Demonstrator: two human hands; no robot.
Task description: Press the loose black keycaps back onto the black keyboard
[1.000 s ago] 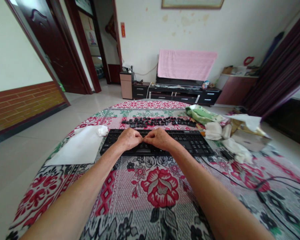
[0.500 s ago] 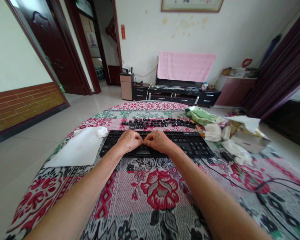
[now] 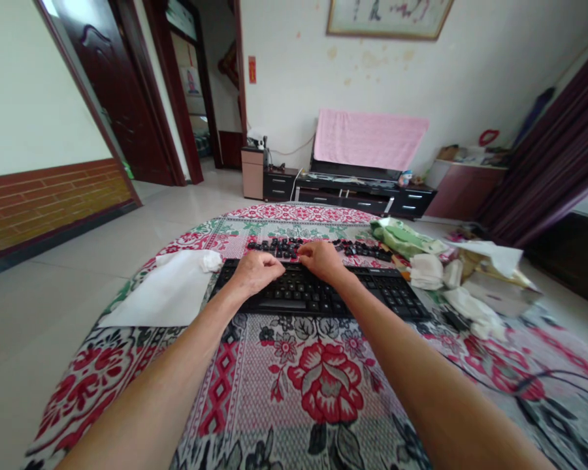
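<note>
A black keyboard (image 3: 284,304) lies on the flowered tablecloth in front of me, with some of its key positions showing bare. My left hand (image 3: 259,271) is over its upper left part, thumb and fingers pinched together; whatever lies between them is too small to make out. Just beyond the keyboard's back edge, several loose black keycaps (image 3: 284,248) are spread in a long row. My right hand (image 3: 320,259) reaches over that back edge, its curled fingertips at the near side of the keycaps. Its fingers are closed, and what they hold cannot be seen.
On the left lies a white sheet (image 3: 161,294) with a crumpled tissue (image 3: 212,261). A green plastic package (image 3: 406,236), white cloths (image 3: 426,272) and a tissue box (image 3: 497,287) stand at the right. A black cable (image 3: 529,376) runs across the tablecloth (image 3: 284,365).
My hands were together over the middle of the keyboard and are now apart. The right one has moved forward to the loose keycaps; the left stays over the keyboard. The view has tilted slightly.
</note>
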